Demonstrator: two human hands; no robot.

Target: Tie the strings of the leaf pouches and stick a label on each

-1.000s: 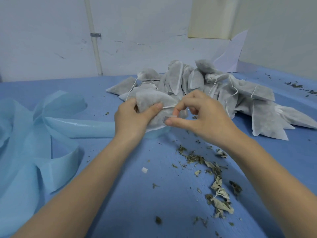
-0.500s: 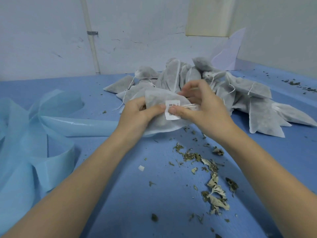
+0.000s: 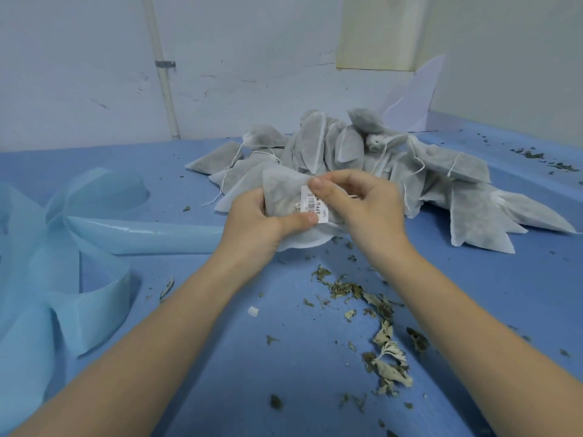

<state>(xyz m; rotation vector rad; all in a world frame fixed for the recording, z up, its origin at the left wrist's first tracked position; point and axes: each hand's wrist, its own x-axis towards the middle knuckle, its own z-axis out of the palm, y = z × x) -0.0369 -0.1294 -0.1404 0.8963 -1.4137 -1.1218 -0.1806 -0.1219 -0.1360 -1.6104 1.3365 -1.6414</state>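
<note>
grey non-woven leaf pouch (image 3: 280, 197) held between both hands above blue table (image 3: 220, 357) | left hand (image 3: 262, 222) gripping pouch | right hand (image 3: 362, 206) pinching white barcode label (image 3: 314, 207) onto pouch

Bare forearms, left hand (image 3: 255, 225) and right hand (image 3: 369, 209), short unpainted nails.

A grey-white mesh pouch (image 3: 280, 197) is held off the blue table, its flat face toward the camera and dark leaf showing through. A white label (image 3: 312, 205) (barcode and small print, unreadable) lies on that face, tilted. At twelve to two o'clock, a heap (image 3: 378, 165) of similar pouches lies slumped, thin white strings (image 3: 383, 151) trailing loose.
</note>
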